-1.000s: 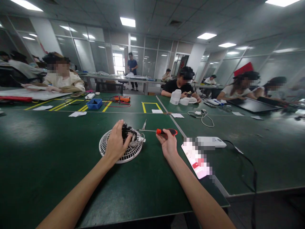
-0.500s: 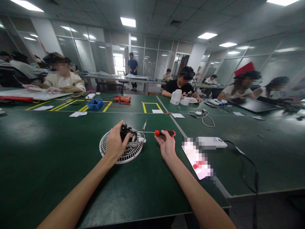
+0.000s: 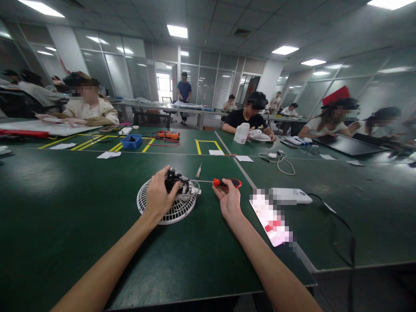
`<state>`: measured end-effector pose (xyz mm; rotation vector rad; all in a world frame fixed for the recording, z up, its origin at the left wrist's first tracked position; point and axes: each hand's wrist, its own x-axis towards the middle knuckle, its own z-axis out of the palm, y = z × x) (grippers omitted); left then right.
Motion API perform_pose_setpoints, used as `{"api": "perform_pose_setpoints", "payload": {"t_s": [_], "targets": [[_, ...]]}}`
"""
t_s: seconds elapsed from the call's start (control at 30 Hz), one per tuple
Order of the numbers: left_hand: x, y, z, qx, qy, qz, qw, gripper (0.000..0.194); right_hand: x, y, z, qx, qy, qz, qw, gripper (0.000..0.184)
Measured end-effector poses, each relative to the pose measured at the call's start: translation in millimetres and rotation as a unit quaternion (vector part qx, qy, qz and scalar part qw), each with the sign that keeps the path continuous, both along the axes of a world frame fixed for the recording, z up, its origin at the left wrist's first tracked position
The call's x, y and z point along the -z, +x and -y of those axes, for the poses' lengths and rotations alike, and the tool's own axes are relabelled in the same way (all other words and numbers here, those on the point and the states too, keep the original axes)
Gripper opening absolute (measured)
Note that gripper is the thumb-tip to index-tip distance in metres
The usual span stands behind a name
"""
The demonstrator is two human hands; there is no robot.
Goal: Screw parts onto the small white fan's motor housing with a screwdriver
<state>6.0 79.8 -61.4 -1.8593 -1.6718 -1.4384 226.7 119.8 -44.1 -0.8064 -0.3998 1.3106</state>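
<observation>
One screwdriver (image 3: 236, 183), gripped in your right hand (image 3: 230, 201), points leftward toward the motor assembly (image 3: 173, 177) your left hand (image 3: 158, 194) clasps atop the fan grille (image 3: 178, 210).

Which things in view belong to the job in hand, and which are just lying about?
In hand:
- black mechanism, held by left hand
- white round grille beneath it
- red-and-black screwdriver, in right hand

Lying about:
- blue bin
- orange device
- slim tool behind the grille, perhaps a spare
</observation>
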Motion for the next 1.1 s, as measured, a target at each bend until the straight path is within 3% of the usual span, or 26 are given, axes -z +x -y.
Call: {"api": "perform_pose_setpoints", "payload": {"t_s": [1.1], "targets": [[-0.7, 1.9, 2.2, 0.000, 0.005, 0.006, 1.000, 0.052, -1.3, -4.8, 3.0, 0.010, -0.008, -0.002, 1.000, 0.028]]}}
